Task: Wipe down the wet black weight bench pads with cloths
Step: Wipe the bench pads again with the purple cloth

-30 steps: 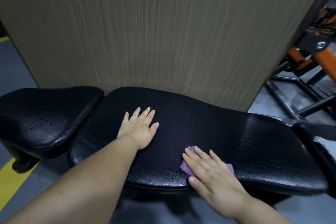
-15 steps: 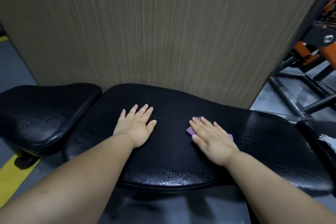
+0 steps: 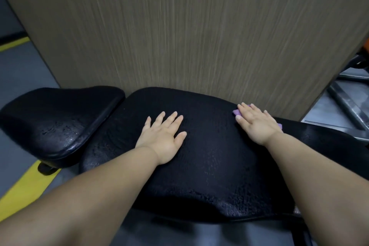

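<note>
Pressing the purple cloth [image 3: 236,112] under flat fingers at the far edge of the long pad [image 3: 209,170], the right hand [image 3: 257,126] probably needed firm, overlapping strokes, while the left hand [image 3: 161,138] lay flat and empty mid-pad.

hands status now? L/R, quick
Left hand: open, flat on the long bench pad, holding nothing.
Right hand: open, fingers straight, pressing the purple cloth on it.

**One head cam, looking down**

Single wide-angle view from the person's head, facing fwd and down, close over the long bench pad [image 3: 209,166]; wood-grain panel [image 3: 189,36] fills the top. Edges prob. bent by lens.
</note>
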### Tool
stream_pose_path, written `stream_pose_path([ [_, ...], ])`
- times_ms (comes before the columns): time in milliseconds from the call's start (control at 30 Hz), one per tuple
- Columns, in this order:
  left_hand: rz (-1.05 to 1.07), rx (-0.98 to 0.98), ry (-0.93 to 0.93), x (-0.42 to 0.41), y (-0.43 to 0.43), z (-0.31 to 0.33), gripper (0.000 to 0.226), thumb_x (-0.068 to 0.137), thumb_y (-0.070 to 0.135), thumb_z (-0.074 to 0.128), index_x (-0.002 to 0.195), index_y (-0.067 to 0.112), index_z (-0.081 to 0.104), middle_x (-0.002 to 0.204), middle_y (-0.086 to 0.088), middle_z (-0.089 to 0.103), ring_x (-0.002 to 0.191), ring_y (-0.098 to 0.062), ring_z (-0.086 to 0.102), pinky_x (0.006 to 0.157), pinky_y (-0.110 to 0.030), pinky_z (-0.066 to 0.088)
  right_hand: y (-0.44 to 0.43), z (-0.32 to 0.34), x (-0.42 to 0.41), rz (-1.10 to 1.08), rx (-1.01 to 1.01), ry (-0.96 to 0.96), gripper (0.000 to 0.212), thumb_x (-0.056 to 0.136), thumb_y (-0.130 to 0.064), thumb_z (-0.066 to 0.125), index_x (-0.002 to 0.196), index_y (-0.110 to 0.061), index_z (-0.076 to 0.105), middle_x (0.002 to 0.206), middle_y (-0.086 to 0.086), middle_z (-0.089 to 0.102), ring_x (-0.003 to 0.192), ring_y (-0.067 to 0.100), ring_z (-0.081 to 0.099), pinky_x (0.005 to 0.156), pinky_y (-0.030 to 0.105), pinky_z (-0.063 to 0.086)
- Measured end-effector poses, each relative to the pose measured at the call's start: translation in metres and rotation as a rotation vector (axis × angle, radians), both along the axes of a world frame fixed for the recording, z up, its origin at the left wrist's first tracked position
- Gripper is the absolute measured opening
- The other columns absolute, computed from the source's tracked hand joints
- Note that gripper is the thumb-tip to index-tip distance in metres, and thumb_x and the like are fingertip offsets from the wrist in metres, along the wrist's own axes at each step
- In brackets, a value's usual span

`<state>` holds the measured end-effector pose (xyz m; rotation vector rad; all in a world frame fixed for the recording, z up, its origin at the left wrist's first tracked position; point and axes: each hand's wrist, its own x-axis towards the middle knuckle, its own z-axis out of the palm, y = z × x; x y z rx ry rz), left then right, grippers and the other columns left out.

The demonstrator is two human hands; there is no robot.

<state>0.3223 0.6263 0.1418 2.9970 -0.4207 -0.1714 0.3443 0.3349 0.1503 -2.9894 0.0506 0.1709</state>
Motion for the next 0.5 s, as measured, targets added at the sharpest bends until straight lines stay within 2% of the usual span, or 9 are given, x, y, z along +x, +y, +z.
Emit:
stream_pose_path([
  [200, 0.001, 0.010, 0.013, 0.002, 0.000, -0.001, 0.058, 0.101, 0.055, 0.012, 0.155, 0.036, 0.000, 0.162, 0.017, -0.008, 0.149, -0.014, -0.013, 0.120, -0.044, -0.009, 0.003, 0.000, 0.000, -0.064, -0.035, -0.004, 0.059, 0.101, -0.050, 0.014, 0.154, -0.025, 0.009, 0.161, -0.011, 0.004, 0.148, 0.011, -0.003, 0.120, 0.040, -0.002],
  [400, 0.009, 0.028, 0.023, 0.000, 0.000, 0.003, 0.058, 0.102, 0.054, 0.012, 0.155, 0.035, -0.001, 0.162, 0.015, -0.008, 0.150, -0.016, -0.011, 0.121, -0.045, -0.007, 0.013, 0.002, -0.070, 0.034, -0.024, 0.001, 0.062, 0.100, -0.053, 0.016, 0.154, -0.025, 0.006, 0.161, -0.011, -0.003, 0.147, 0.010, -0.008, 0.119, 0.038, -0.004],
  [467, 0.009, 0.034, 0.030, -0.004, -0.004, 0.006, 0.058, 0.102, 0.053, 0.011, 0.155, 0.034, -0.001, 0.162, 0.014, -0.007, 0.150, -0.016, -0.010, 0.121, -0.045, -0.006, 0.015, 0.005, -0.105, 0.076, -0.026, -0.016, 0.070, 0.095, -0.061, 0.009, 0.154, -0.026, 0.005, 0.160, -0.013, -0.004, 0.145, 0.006, -0.011, 0.118, 0.036, -0.005],
  [500, 0.016, 0.039, 0.038, -0.004, -0.004, 0.006, 0.058, 0.102, 0.052, 0.011, 0.155, 0.033, -0.001, 0.162, 0.013, -0.007, 0.150, -0.017, -0.010, 0.121, -0.045, -0.005, 0.018, 0.003, -0.120, 0.107, -0.020, -0.030, 0.081, 0.086, -0.071, -0.002, 0.154, -0.027, 0.005, 0.158, -0.016, -0.007, 0.143, 0.002, -0.014, 0.117, 0.034, -0.007],
])
